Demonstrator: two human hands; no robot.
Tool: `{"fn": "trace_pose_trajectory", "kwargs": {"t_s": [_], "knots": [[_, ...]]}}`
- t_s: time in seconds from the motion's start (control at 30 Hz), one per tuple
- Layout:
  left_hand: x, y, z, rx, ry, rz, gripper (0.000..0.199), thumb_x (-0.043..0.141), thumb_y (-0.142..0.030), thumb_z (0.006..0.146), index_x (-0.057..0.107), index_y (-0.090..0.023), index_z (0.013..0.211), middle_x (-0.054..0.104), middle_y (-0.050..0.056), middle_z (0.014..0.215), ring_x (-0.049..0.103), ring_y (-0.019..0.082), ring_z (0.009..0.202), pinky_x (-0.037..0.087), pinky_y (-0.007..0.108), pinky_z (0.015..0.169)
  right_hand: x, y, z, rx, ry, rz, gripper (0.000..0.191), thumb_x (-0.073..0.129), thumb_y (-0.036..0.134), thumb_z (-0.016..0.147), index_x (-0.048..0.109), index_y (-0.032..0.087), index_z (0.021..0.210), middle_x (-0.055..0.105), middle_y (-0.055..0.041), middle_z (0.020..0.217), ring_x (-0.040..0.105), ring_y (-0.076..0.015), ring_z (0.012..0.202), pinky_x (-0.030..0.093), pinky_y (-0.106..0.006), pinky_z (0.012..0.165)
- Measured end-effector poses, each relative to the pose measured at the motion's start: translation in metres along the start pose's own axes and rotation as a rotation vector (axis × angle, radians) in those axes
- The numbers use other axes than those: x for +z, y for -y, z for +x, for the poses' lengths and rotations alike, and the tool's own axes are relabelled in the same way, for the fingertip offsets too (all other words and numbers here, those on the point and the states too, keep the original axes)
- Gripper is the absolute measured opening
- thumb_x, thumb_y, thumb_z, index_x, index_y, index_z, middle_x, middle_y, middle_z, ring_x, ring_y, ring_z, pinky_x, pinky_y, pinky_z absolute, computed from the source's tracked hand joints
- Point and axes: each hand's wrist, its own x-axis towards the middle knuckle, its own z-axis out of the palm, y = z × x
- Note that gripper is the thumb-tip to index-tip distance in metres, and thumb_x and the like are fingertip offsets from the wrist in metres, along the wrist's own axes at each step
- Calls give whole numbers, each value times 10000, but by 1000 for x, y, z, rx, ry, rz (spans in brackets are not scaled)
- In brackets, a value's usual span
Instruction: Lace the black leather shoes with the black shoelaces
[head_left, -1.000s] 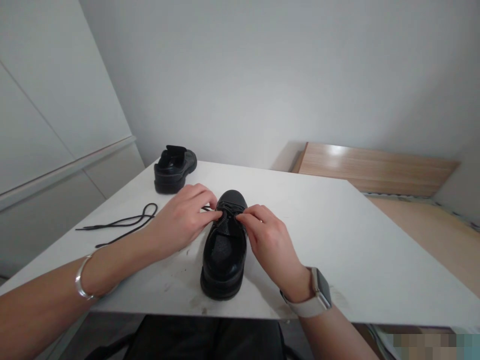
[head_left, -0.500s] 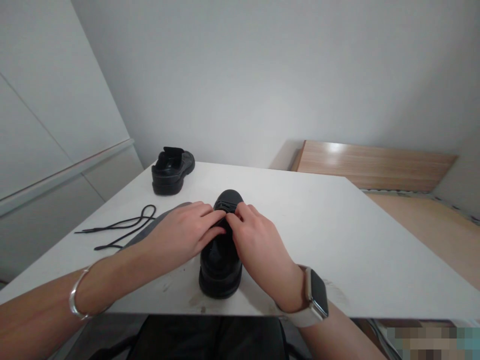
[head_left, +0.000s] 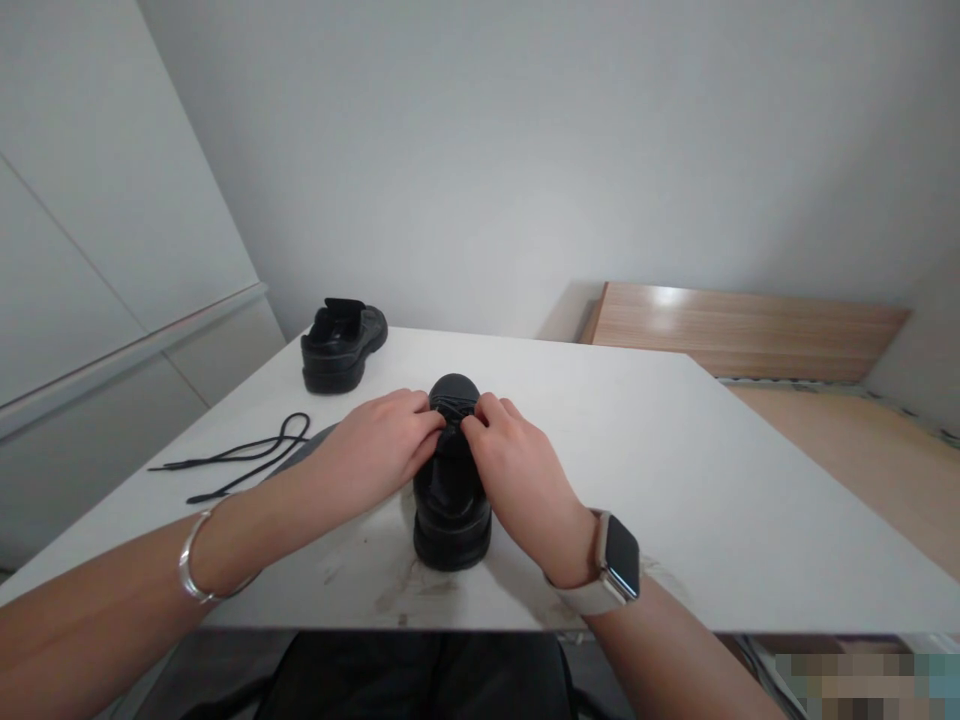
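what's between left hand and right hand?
The near black shoe: in the head view, its lacing shows between the fingertips of the left hand and right hand.

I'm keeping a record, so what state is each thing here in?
Near shoe: upright, toe pointing away, partly hidden
Far shoe: upright, tongue raised
Lace: lying loosely bent
Left hand: fingers curled at near shoe
Right hand: fingers curled at near shoe
Watch: worn, screen dark
Bracelet: worn
Table: smudged near front edge
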Motion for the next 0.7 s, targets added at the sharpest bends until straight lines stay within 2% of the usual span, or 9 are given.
{"fn": "trace_pose_trajectory", "kwargs": {"t_s": [0.1,0.17,0.27,0.37,0.43,0.53,0.6,0.7], "knots": [[0,1,2,4,-65,-28,204,543,-198,947,708,-145,840,628,74,812,598,225,758,487,350,690,5,-4,5,-14,-48,-2,174,505,45,923,637,136,990,605,-133,1057,563,-250,912,528,-362,711],[-5,1,4,24,-165,-117,228,508,-191,966,699,-143,851,638,79,857,607,218,805,497,347,732,9,-8,9,-28,-138,59,164,478,65,946,617,143,983,605,-125,1056,556,-243,918,515,-372,758],[-18,-1,8,-9,-367,-353,211,480,-203,995,675,-154,931,673,60,920,630,182,861,506,313,798,10,-14,14,19,-378,358,150,432,108,983,563,174,951,606,-81,994,560,-201,908,489,-341,798],[-27,-3,13,-129,-455,-662,211,467,-268,1019,635,-164,947,698,36,893,665,151,835,534,280,793,5,-17,17,113,-621,730,106,430,164,995,521,199,953,605,-30,903,580,-146,823,472,-295,764],[-26,-3,16,-178,-427,-873,211,469,-301,1021,612,-162,952,697,24,831,684,142,766,559,264,739,2,-15,19,139,-678,906,78,446,197,992,515,206,957,603,-5,853,583,-118,748,471,-275,726],[-21,-2,21,-200,-348,-1019,173,553,-318,980,614,-157,1003,680,-4,713,668,127,629,551,235,634,-2,-11,21,98,-629,1058,67,477,207,979,536,207,948,604,14,822,583,-97,700,476,-252,682],[-19,-2,24,-184,-289,-1058,183,612,-318,943,635,-151,1013,686,-7,691,661,125,604,538,227,615,-5,-9,22,50,-624,1033,79,504,187,962,573,203,929,616,3,869,589,-101,751,486,-254,707],[-20,-4,27,-144,-231,-1110,171,648,-308,907,680,-140,907,700,7,711,663,125,619,543,230,627,-9,-8,22,18,-664,918,103,554,166,927,633,201,872,617,-21,950,585,-123,861,500,-270,765]]}}
